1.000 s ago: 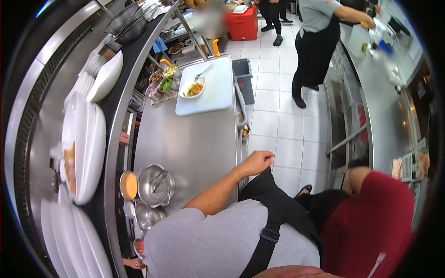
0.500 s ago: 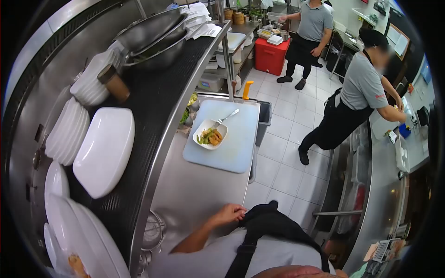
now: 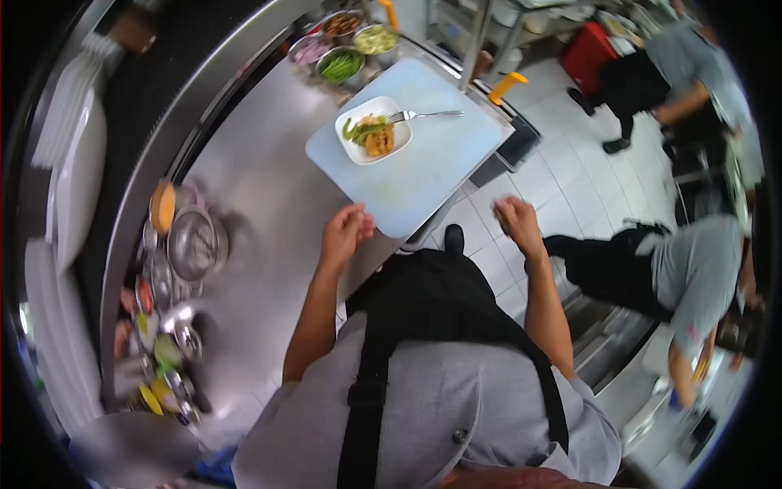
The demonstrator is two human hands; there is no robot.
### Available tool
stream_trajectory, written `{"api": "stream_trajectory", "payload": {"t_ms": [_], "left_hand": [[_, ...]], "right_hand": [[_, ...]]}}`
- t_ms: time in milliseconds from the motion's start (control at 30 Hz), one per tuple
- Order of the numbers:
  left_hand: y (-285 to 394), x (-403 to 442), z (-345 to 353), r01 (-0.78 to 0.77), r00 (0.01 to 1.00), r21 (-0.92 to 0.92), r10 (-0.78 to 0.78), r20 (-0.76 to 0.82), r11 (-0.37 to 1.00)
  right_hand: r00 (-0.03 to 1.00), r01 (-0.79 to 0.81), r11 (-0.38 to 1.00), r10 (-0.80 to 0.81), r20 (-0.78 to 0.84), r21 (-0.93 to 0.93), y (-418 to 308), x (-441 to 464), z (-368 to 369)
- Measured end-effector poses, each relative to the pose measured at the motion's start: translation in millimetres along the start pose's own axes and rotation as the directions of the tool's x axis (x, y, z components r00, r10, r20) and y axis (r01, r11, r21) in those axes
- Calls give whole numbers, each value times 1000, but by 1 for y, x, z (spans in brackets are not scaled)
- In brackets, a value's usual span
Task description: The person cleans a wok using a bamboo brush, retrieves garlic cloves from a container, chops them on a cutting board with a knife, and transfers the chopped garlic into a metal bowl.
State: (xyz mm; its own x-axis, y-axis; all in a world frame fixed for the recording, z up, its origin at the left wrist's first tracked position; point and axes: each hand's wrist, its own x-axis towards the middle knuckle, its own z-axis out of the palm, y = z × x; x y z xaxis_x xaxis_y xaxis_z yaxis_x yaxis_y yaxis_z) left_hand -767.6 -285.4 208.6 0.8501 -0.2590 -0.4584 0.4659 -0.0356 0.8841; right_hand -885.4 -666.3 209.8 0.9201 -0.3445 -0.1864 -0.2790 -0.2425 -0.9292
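My left hand [image 3: 348,235] hovers at the near left corner of a pale blue cutting board [image 3: 440,171], fingers loosely bent and apart, with nothing in them. Off the board's right side, over the floor, my right hand [image 3: 519,224] is raised with its fingers curled in; whether they hold anything is hidden. A white square bowl [image 3: 350,145] on the board contains golden-brown pieces [image 3: 379,144] and green vegetable pieces [image 3: 362,129]. A fork [image 3: 432,115] rests on the bowl's right rim, its handle reaching out over the board. Neither hand touches the bowl or fork.
Metal tubs of sliced greens [image 3: 340,65] and other chopped food stand behind the board. Bowls and utensils, including a metal bowl [image 3: 195,240], line the counter's left. Stacked white plates [image 3: 80,179] fill the shelf. Two co-workers [image 3: 692,269] stand at right.
The view has swung downward and turned. My right hand has come into sight on the right, and my left hand is now closer to the board. The bowl and fork remain on the board.
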Motion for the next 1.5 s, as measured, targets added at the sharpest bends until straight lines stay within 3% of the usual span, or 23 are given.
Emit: {"api": "stream_trajectory", "payload": {"t_ms": [67, 133, 200, 300, 400, 500, 533, 600, 700, 833, 900, 1000, 1133, 1267, 1433, 1500], "left_hand": [[2, 11, 20, -7, 990, -165, -16, -138, 986], [6, 24, 36, -47, 973, -266, -16, -231, 963], [7, 33, 52, -90, 956, -321, -9, -292, 943], [13, 33, 71, -107, 936, -349, -24, -350, 931], [7, 26, 72, -157, 925, -341, 17, -379, 927], [-5, 27, 64, -203, 908, -356, 40, -416, 912], [-6, 31, 64, -211, 907, -367, 41, -419, 906], [-2, 43, 62, -236, 901, -387, 51, -431, 891], [4, 73, 66, -242, 889, -430, 21, -457, 870], [23, 105, 70, -209, 900, -351, 39, -435, 913], [30, 115, 69, -180, 920, -299, 52, -388, 937], [39, 122, 71, -118, 887, -199, 13, -462, 973], [44, 113, 61, -172, 835, -274, -7, -550, 946], [40, 96, 21, -281, 792, -354, 7, -610, 892], [41, 72, -32, -419, 699, -392, 16, -715, 819], [36, 71, -59, -448, 653, -372, 13, -757, 813]], "right_hand": [[982, 185, 982, -182, 60, -50, -38, 63, 26], [897, 435, 851, -437, 61, -294, -51, 111, 59], [857, 512, 814, -506, 98, -273, -46, 147, 93], [730, 658, 628, -668, 147, -415, -41, 161, 117], [671, 727, 593, -722, 171, -347, -33, 165, 113], [697, 699, 641, -711, 100, -315, -42, 200, 86], [719, 670, 636, -685, 121, -383, -50, 209, 77], [750, 613, 540, -627, 210, -577, -44, 231, 73], [684, 707, 421, -610, 399, -568, -52, 246, 60], [663, 749, 566, -630, 405, -344, -80, 241, 67], [674, 738, 580, -613, 413, -343, -102, 233, 84], [685, 727, 565, -571, 451, -389, -112, 240, 112], [659, 738, 555, -471, 587, -383, -120, 239, 150], [673, 682, 657, -392, 628, -321, -150, 213, 189], [623, 749, 640, -592, 512, -172, -164, 205, 235], [621, 733, 671, -593, 513, -112, -168, 197, 237]]}}
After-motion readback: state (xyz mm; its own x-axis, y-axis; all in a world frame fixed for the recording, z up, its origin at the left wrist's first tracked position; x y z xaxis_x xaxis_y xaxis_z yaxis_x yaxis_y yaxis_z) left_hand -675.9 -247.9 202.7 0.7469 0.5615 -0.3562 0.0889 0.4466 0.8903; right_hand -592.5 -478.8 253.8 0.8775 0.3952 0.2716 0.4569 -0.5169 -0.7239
